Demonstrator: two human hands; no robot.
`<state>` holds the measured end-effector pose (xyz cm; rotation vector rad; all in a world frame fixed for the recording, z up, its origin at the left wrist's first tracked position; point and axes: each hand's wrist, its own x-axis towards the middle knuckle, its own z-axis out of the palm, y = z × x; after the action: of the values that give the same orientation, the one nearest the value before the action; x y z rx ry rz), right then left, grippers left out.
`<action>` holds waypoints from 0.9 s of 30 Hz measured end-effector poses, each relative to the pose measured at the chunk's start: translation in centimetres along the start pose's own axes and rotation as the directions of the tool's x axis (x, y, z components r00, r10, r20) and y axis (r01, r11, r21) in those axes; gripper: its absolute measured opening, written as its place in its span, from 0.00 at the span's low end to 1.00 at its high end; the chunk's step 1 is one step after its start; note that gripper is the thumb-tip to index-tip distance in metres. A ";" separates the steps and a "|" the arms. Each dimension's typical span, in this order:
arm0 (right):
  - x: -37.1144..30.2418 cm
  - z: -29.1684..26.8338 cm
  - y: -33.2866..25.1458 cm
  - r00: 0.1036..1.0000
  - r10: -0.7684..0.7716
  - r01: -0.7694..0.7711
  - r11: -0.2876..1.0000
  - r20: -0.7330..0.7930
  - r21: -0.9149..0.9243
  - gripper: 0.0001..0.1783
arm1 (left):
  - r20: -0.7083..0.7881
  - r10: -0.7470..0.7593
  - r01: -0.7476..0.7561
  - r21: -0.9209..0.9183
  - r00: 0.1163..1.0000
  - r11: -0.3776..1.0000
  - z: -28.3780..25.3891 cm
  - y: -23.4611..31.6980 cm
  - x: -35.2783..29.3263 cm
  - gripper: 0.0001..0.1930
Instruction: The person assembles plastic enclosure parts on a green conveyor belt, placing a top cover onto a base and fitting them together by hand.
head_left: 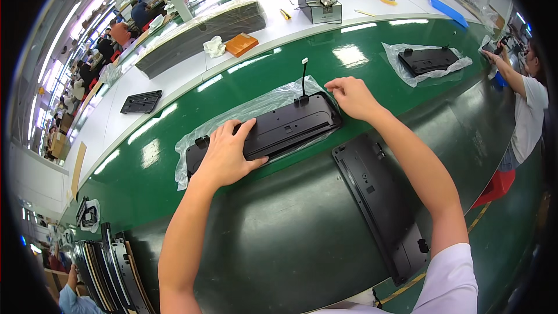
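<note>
A black keyboard lies underside up on a clear plastic bag in front of me. From its far edge a short black cable with a white plug stands up. My left hand spans the keyboard left of its middle, fingers over the top and thumb at the near edge. Just beyond the keyboard's far right corner is my right hand, its fingers pinched together; what they hold, if anything, is hidden. A second black keyboard lies underside up near my right forearm, on the dark mat.
Another black keyboard rests on plastic at the far right, near a co-worker. Several upright panels stand at the lower left. Across the green belt, a white counter bears a grey machine and an orange box.
</note>
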<state>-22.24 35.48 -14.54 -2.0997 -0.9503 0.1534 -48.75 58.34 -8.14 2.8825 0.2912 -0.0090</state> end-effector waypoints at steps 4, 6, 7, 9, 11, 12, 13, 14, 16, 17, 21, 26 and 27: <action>-0.5 1.2 0.8 1.000 0.001 -0.003 0.975 -0.010 -0.220 0.18 | -0.049 0.020 -0.017 0.068 0.999 0.998 0.7 0.9 0.8 0.46; -0.8 1.7 0.7 0.999 0.034 -0.024 0.970 0.039 -0.240 0.18 | -0.044 0.019 -0.016 0.066 0.999 0.998 0.9 1.3 1.3 0.46; -1.0 2.0 0.4 0.999 0.045 -0.035 0.961 0.029 -0.275 0.19 | -0.035 0.030 -0.027 0.082 0.999 0.996 0.8 1.4 1.6 0.46; -1.2 2.8 1.0 0.999 0.039 -0.035 0.946 0.006 -0.323 0.19 | -0.027 0.038 -0.036 0.095 0.999 0.995 1.1 1.7 1.9 0.47; -1.1 3.0 1.4 0.999 0.049 -0.052 0.954 -0.016 -0.294 0.19 | -0.050 0.062 -0.055 0.140 0.997 0.989 1.2 1.8 1.9 0.45; -1.1 3.1 1.6 0.997 0.066 -0.074 0.962 -0.039 -0.264 0.19 | -0.053 0.056 -0.048 0.141 0.997 0.989 1.3 1.6 1.8 0.45; -1.1 3.0 1.8 0.997 0.064 -0.071 0.962 -0.035 -0.263 0.19 | -0.100 0.109 -0.090 0.181 0.989 0.979 1.7 1.3 1.6 0.43; -1.0 2.9 2.0 0.999 0.043 -0.050 0.951 -0.030 -0.306 0.20 | -0.143 0.162 -0.127 0.223 0.976 0.966 1.9 1.0 1.3 0.40; -0.9 2.8 2.5 1.000 0.026 -0.030 0.938 -0.018 -0.345 0.21 | -0.225 0.186 -0.120 0.276 0.957 0.954 1.7 0.3 0.1 0.35; -0.7 2.7 2.9 1.000 -0.020 0.010 0.935 -0.025 -0.354 0.22 | -0.260 0.164 -0.093 0.265 0.951 0.960 1.4 0.0 -0.9 0.32; 0.5 2.0 1.9 1.000 -0.019 0.016 0.935 -0.005 -0.353 0.20 | -0.293 0.088 0.009 0.315 0.952 0.949 0.9 -3.5 -4.7 0.27; 2.5 0.3 2.9 0.992 0.094 -0.059 0.933 0.084 -0.356 0.18 | -0.344 -0.073 0.016 -0.165 0.936 0.986 1.3 -6.9 -5.0 0.21; 3.4 -0.5 4.2 0.996 0.019 0.020 0.916 0.092 -0.401 0.18 | -0.409 -0.007 -0.048 -0.122 0.912 0.991 1.4 -7.5 -4.6 0.19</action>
<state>-17.19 35.82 -16.57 -2.4872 -1.1136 0.0591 -54.69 64.25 -11.14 2.7315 0.3212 0.6028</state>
